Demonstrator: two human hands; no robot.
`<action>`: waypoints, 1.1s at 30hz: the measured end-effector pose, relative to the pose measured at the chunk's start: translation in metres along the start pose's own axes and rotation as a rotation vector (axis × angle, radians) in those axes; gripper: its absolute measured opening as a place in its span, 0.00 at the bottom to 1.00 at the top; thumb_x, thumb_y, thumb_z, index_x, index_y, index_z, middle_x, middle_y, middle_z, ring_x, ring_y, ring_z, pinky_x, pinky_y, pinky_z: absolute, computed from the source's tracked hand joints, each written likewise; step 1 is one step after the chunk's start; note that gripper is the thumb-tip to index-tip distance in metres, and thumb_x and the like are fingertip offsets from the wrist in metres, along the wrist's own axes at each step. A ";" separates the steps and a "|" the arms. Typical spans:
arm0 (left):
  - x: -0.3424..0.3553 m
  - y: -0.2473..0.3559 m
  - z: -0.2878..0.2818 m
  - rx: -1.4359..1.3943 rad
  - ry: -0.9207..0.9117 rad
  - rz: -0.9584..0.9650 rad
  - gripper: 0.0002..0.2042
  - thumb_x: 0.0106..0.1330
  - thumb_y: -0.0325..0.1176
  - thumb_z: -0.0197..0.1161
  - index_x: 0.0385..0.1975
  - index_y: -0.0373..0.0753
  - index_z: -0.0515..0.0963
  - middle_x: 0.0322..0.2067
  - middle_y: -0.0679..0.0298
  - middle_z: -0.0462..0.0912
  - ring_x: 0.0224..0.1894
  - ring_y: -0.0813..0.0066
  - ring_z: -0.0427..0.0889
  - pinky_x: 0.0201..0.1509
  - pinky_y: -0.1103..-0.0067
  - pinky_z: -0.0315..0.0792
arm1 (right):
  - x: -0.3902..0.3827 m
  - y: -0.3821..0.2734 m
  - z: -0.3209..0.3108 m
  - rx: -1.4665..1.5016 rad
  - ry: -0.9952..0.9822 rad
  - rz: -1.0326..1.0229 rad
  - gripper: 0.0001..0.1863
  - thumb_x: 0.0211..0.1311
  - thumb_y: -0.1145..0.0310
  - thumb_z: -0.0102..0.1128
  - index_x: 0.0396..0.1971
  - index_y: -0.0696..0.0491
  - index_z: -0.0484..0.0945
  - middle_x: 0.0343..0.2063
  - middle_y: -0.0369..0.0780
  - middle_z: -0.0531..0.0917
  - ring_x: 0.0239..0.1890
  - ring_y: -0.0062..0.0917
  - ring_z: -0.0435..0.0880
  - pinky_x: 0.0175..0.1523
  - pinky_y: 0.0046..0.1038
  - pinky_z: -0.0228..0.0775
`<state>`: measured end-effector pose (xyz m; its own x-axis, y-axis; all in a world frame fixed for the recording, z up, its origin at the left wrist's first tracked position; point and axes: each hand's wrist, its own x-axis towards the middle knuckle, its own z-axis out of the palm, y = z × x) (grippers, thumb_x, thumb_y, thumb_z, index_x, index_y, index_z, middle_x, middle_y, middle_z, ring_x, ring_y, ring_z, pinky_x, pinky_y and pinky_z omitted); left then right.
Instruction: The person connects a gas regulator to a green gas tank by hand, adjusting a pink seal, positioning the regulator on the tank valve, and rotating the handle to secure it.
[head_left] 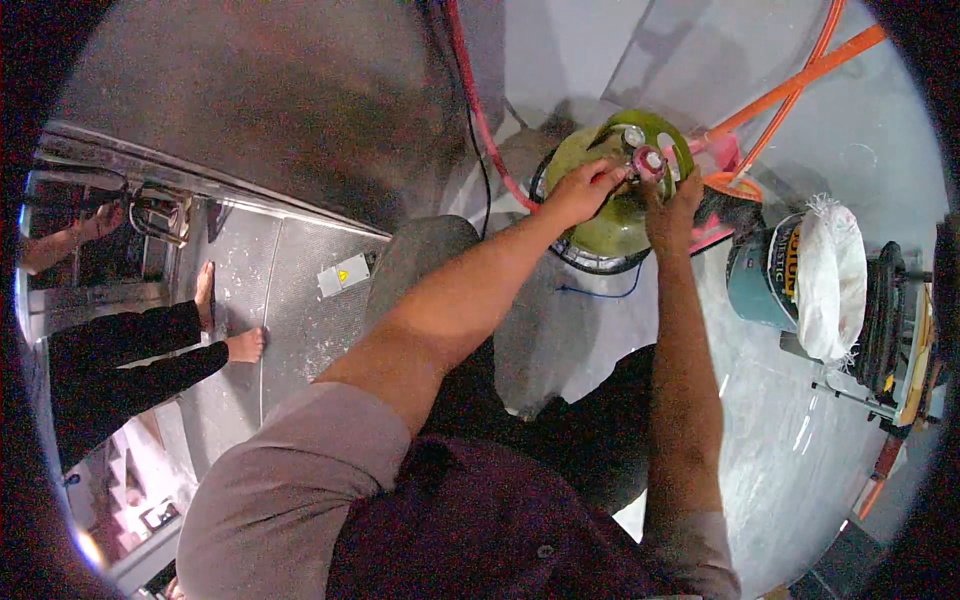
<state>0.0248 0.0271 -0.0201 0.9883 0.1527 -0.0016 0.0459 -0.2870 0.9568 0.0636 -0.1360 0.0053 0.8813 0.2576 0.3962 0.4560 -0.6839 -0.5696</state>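
Observation:
A green gas cylinder (590,150) stands on the floor in front of me, with a raised collar around its top. Inside the collar sits a valve with a round red knob (649,162). My left hand (587,190) reaches in from the left, its fingers closed at the fitting beside the knob. On the near right side, my right hand (674,212) is bent around the area just below the knob, by the collar's edge. What its fingers hold is hidden. A blue cord (605,292) lies at the cylinder's foot.
A red hose (478,120) runs down left of the cylinder, and orange hoses (790,90) cross at the upper right. A teal bucket (765,275) and a white sack (830,285) stand to the right. At far left, another person's bare feet (245,345) show on metal flooring.

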 end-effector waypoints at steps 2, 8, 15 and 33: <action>-0.004 0.000 -0.001 0.005 -0.023 -0.016 0.23 0.67 0.57 0.51 0.39 0.39 0.76 0.33 0.47 0.80 0.40 0.49 0.80 0.45 0.64 0.72 | -0.028 -0.011 0.002 0.050 0.147 0.148 0.40 0.65 0.57 0.57 0.66 0.65 0.48 0.64 0.59 0.56 0.66 0.50 0.57 0.68 0.40 0.50; -0.017 0.001 0.012 0.201 0.036 -0.122 0.28 0.67 0.59 0.48 0.46 0.35 0.73 0.39 0.44 0.80 0.44 0.45 0.79 0.50 0.61 0.71 | -0.041 -0.016 -0.007 0.268 0.068 0.184 0.39 0.69 0.61 0.51 0.67 0.64 0.41 0.67 0.58 0.49 0.70 0.45 0.50 0.71 0.38 0.42; -0.014 -0.005 0.016 0.153 0.093 -0.071 0.28 0.68 0.59 0.45 0.42 0.32 0.67 0.35 0.36 0.78 0.42 0.39 0.78 0.45 0.56 0.70 | -0.041 -0.004 0.001 0.217 0.067 0.121 0.42 0.68 0.55 0.51 0.66 0.67 0.40 0.66 0.61 0.49 0.70 0.49 0.48 0.71 0.40 0.42; -0.022 -0.007 0.030 0.212 0.399 -0.202 0.32 0.60 0.64 0.52 0.37 0.33 0.76 0.37 0.45 0.79 0.42 0.42 0.76 0.51 0.56 0.67 | -0.055 -0.295 -0.012 0.663 -0.587 -0.393 0.35 0.56 0.52 0.64 0.59 0.57 0.67 0.58 0.49 0.70 0.63 0.37 0.67 0.67 0.34 0.55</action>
<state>0.0070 -0.0027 -0.0355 0.8257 0.5633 -0.0297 0.3000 -0.3940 0.8688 -0.1208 0.0433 0.1601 0.4907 0.8086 0.3245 0.5497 0.0016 -0.8353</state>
